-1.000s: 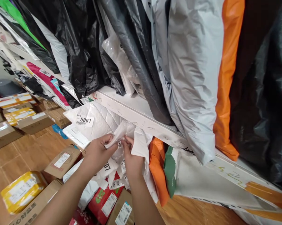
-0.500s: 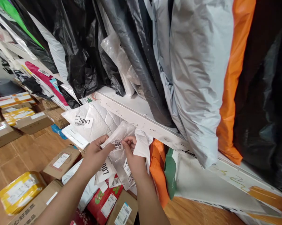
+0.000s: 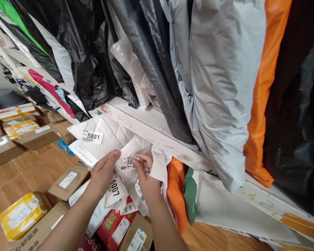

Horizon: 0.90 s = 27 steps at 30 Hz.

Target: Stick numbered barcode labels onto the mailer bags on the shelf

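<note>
- White mailer [image 3: 136,143] spreads flatter than half a second ago; more print shows on its label [image 3: 127,163], making that easier to read, though the right hand [image 3: 149,174] covers the number's end.
- It lies between both hands: left hand [image 3: 104,170] at its left edge, grip unclear; right fingertips narrow, pinch uncertain.

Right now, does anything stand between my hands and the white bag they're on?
Nothing visible does. The left hand meets the left edge of the white bag, and the right hand covers part of its printed label. The bag labelled 5001 lies beyond, not between.
</note>
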Available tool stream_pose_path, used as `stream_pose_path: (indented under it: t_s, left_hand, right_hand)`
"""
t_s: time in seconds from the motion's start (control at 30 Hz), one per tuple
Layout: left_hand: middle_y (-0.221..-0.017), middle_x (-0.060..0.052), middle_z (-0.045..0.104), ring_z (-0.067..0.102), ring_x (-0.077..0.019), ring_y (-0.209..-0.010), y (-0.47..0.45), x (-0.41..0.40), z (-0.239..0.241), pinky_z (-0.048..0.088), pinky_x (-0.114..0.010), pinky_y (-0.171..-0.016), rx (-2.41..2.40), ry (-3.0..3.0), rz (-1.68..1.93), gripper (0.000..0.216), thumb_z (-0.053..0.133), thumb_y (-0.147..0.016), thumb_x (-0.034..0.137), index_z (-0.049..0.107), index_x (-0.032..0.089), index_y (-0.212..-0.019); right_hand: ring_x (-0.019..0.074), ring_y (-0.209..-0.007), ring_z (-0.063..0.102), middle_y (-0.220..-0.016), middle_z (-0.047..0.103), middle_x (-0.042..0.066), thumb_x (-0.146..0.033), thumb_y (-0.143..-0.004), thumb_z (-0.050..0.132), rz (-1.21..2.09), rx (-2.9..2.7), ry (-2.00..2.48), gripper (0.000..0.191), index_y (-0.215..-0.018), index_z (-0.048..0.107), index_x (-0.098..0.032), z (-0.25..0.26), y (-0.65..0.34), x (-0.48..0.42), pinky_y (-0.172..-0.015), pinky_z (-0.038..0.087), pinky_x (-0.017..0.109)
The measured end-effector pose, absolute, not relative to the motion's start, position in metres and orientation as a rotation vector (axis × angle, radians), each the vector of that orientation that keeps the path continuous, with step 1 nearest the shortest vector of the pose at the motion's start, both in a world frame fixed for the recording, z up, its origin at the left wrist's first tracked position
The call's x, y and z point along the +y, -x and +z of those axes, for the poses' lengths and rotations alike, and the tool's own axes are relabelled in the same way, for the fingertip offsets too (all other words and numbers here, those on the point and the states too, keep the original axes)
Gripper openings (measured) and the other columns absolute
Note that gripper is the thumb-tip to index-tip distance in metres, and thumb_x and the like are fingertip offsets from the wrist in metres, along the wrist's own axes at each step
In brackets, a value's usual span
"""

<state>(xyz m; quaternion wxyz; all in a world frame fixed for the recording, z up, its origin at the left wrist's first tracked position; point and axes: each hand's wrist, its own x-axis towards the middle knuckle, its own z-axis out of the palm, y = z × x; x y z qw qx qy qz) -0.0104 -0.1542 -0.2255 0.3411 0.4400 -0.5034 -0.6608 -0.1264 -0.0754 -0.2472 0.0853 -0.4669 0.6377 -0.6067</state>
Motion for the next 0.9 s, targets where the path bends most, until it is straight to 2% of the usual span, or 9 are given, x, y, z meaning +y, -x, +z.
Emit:
stream_pose_path:
  t_s: [0.13, 0.23, 0.33, 0.4, 0.5, 0.67, 0.9]
  left_hand:
    - [-0.059, 0.004, 0.047, 0.043, -0.0136, -0.058, 0.01, -0.155, -0.223, 0.039, -0.023, -0.055, -1.468, -1.112, -1.606, 0.042, 0.058, -0.075, 0.061, 0.052, 0.02, -0.067]
    - [-0.057, 0.005, 0.039, 0.037, -0.0129, -0.057, 0.011, -0.154, -0.219, 0.036, -0.023, -0.054, -1.551, -1.102, -1.509, 0.043, 0.055, -0.076, 0.06, 0.045, 0.021, -0.062]
    - [-0.057, 0.005, 0.034, 0.034, -0.0131, -0.057, 0.012, -0.154, -0.217, 0.033, -0.023, -0.052, -1.631, -1.104, -1.436, 0.042, 0.05, -0.077, 0.058, 0.039, 0.022, -0.059]
    - [-0.058, 0.005, 0.033, 0.034, -0.0133, -0.057, 0.013, -0.154, -0.216, 0.033, -0.024, -0.053, -1.684, -1.105, -1.409, 0.041, 0.046, -0.08, 0.056, 0.039, 0.022, -0.061]
    - [-0.059, 0.005, 0.031, 0.033, -0.0131, -0.057, 0.012, -0.154, -0.217, 0.031, -0.024, -0.053, -1.754, -1.102, -1.377, 0.04, 0.042, -0.084, 0.055, 0.037, 0.022, -0.062]
    - [-0.057, 0.006, 0.032, 0.033, -0.013, -0.057, 0.01, -0.156, -0.218, 0.028, -0.025, -0.054, -1.892, -1.092, -1.333, 0.042, 0.039, -0.087, 0.056, 0.035, 0.022, -0.063]
    - [-0.059, 0.006, 0.029, 0.032, -0.0124, -0.057, 0.013, -0.152, -0.222, 0.028, -0.026, -0.056, -1.737, -1.115, -1.287, 0.039, 0.038, -0.088, 0.052, 0.032, 0.022, -0.064]
  right_hand:
    - [0.0149, -0.087, 0.06, -0.091, 0.06, 0.004, -0.024, -0.091, 0.056, -1.737, 1.823, 1.625, 0.025, -0.114, 0.066, -0.026, -0.24, 0.125, -0.079, -0.079, 0.052, 0.028]
    - [0.0139, -0.083, 0.06, -0.086, 0.06, 0.003, -0.023, -0.091, 0.056, -1.742, 1.792, 1.689, 0.02, -0.105, 0.071, -0.026, -0.237, 0.126, -0.081, -0.074, 0.053, 0.027]
    - [0.0138, -0.085, 0.061, -0.088, 0.061, 0.003, -0.021, -0.089, 0.059, -1.728, 1.781, 1.693, 0.017, -0.099, 0.072, -0.024, -0.232, 0.128, -0.082, -0.078, 0.052, 0.027]
    - [0.0139, -0.087, 0.061, -0.09, 0.062, 0.004, -0.021, -0.088, 0.06, -1.708, 1.772, 1.695, 0.018, -0.103, 0.071, -0.023, -0.228, 0.128, -0.083, -0.08, 0.052, 0.026]
    - [0.0136, -0.083, 0.062, -0.089, 0.062, 0.003, -0.021, -0.088, 0.059, -1.674, 1.747, 1.706, 0.022, -0.107, 0.07, -0.023, -0.225, 0.128, -0.085, -0.075, 0.053, 0.025]
    - [0.0132, -0.076, 0.062, -0.082, 0.062, 0.002, -0.02, -0.088, 0.06, -1.698, 1.742, 1.708, 0.018, -0.1, 0.072, -0.024, -0.225, 0.13, -0.088, -0.067, 0.053, 0.024]
    - [0.013, -0.075, 0.064, -0.083, 0.065, 0.003, -0.022, -0.089, 0.058, -1.655, 1.72, 1.786, 0.015, -0.095, 0.073, -0.021, -0.225, 0.133, -0.09, -0.069, 0.054, 0.024]
